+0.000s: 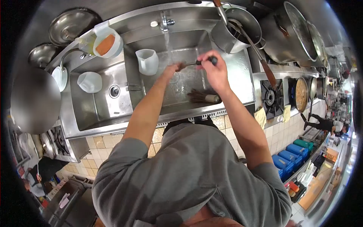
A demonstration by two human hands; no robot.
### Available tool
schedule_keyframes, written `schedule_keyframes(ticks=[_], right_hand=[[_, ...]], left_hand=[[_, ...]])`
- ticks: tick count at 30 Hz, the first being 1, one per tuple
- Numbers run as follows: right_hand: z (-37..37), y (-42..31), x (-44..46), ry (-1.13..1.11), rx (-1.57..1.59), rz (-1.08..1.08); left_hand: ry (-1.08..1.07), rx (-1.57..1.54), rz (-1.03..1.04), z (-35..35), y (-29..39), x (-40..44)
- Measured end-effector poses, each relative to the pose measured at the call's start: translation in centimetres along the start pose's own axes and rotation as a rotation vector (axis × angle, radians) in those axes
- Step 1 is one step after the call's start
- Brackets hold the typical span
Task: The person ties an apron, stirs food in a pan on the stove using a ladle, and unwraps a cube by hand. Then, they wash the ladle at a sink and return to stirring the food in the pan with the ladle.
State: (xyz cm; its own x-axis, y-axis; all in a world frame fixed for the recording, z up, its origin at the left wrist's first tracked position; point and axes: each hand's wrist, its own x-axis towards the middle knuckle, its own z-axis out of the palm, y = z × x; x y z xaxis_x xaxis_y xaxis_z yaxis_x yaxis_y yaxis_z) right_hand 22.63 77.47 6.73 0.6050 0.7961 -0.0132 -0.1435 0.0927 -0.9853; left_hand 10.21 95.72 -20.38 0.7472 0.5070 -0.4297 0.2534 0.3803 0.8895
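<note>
My right hand (213, 66) is wrapped round the black handle of a utensil (191, 64) over the right sink basin (185, 104). At the utensil's other end, near the running water (168, 43), is my left hand (172, 70); its fingers are small and blurred, and their hold cannot be made out. A white plastic jug (147, 61) stands in the same basin, left of my hands. Below them a brush (206, 97) with dark bristles and a pale handle lies on the basin floor.
Another white jug (90, 82) lies in the left basin. A container with orange contents (106, 45) sits on the sink's back edge. A large pot (236, 30) with long utensils stands at the right, beside a stove (270, 97). Other people are at far left and far right.
</note>
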Motion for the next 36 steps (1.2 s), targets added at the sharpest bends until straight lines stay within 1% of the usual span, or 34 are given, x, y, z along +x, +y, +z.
schedule_keyframes(ticks=[2,4,6,7,9,10,12,13,15,18,21,22,25,26,29,30,33,34,36], right_hand=[[-1.5,0.2,-2.6,-0.042,0.059,-0.031],[-2.5,0.4,-4.5,-0.070,0.106,-0.026],[-3.6,0.3,-5.7,-0.101,0.114,-0.025],[-4.3,0.0,-6.0,-0.115,0.116,-0.026],[-6.2,-0.9,-6.3,-0.189,-0.081,0.003],[-6.8,-1.7,-6.4,-0.237,-0.155,0.004],[-7.5,-4.1,-6.2,-0.359,-0.338,0.029],[-7.5,-4.1,-6.0,-0.405,-0.392,-0.004],[-6.9,-3.9,-5.1,-0.509,-0.495,-0.072],[-4.5,-1.3,-3.1,-0.553,-0.520,-0.227],[-1.5,0.2,-0.7,-0.509,-0.637,-0.275],[-0.7,1.3,0.3,-0.483,-0.703,-0.236],[2.8,2.6,2.8,-0.317,-0.580,-0.154],[3.6,4.2,4.1,-0.328,-0.533,-0.132],[6.6,5.9,7.0,-0.356,-0.682,-0.133],[7.5,6.3,7.8,-0.367,-0.699,-0.076],[9.1,8.7,10.4,-0.278,-0.782,-0.060],[9.1,10.0,11.5,-0.233,-0.842,-0.050],[9.2,8.6,12.1,-0.150,-0.817,0.057]], left_hand=[[0.058,0.029,0.074,1.3,2.8,0.0],[0.115,-0.207,0.050,1.7,2.8,2.0],[0.016,0.636,0.091,-0.5,2.5,3.6],[-0.036,0.651,0.115,-1.8,1.8,4.3],[-0.139,0.677,0.165,-4.4,0.5,5.6],[-0.137,0.413,0.075,-5.2,-0.9,6.9],[-0.245,0.604,0.067,-6.3,-1.6,9.2],[-0.300,0.697,0.071,-6.7,-2.0,10.3],[-0.368,1.397,0.464,-4.6,2.9,7.2],[-0.412,1.299,0.465,-0.5,5.4,4.8],[-0.288,1.292,0.384,1.8,7.1,1.7],[-0.191,1.246,0.689,-0.4,2.3,5.1],[0.136,0.733,0.460,0.6,6.9,-0.5],[0.164,0.376,0.334,-0.4,5.4,0.3],[0.202,0.191,0.523,-1.6,6.7,-1.2],[0.241,0.308,0.494,-2.0,6.8,-1.3],[0.398,0.528,0.336,-2.0,7.6,-1.3],[0.380,0.395,0.453,-2.4,7.0,-1.0],[0.329,0.120,0.343,-2.3,7.9,-1.4]])
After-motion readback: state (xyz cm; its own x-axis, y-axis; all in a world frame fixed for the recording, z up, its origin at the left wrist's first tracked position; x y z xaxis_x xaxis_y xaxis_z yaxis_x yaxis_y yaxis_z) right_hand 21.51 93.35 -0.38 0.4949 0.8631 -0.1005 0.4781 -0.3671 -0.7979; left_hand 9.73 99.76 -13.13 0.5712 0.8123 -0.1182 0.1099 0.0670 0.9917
